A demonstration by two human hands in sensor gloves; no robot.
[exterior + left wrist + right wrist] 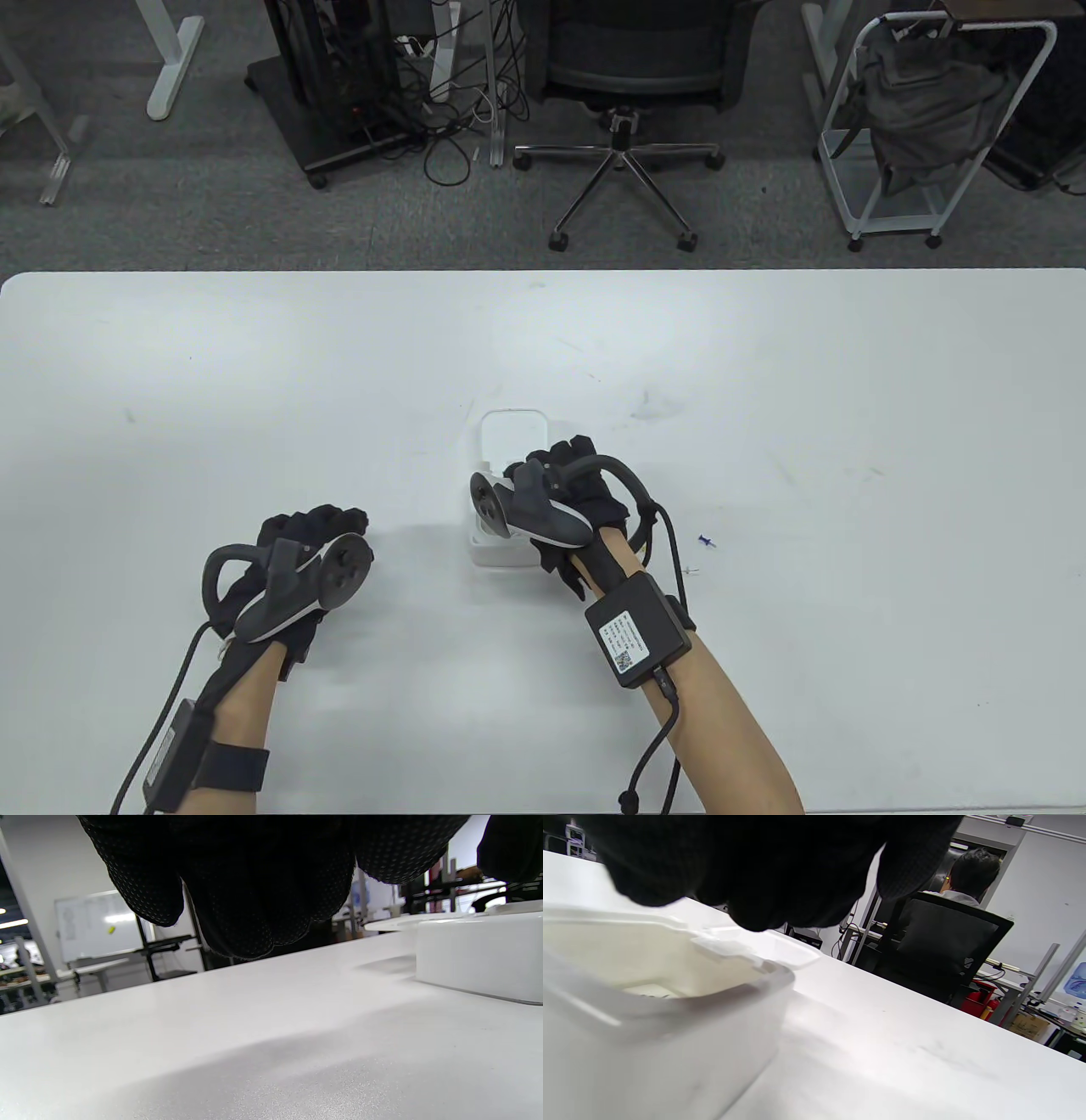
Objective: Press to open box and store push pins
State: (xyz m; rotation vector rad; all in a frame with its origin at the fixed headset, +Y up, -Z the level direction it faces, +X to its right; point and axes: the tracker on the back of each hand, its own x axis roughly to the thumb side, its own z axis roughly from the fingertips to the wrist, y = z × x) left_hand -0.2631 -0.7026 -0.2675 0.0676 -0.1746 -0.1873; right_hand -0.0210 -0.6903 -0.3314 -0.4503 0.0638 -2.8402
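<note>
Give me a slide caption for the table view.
Right hand over the open white box; left hand apart; blue push pin on table.

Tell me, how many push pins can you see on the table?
2. A blue pin lies right of the right hand, and a pale pin lies just nearer the person. More may be hidden in the open box under that hand.

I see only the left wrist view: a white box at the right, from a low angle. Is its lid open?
Observer: Yes, the box is open; its lid lies back on the far side.
Operator: Where is the right hand?
Observer: The right hand is over the open box; what its fingers hold is hidden.
Operator: Are there pins outside the box?
Observer: One blue push pin lies on the table, right of that hand.
</note>
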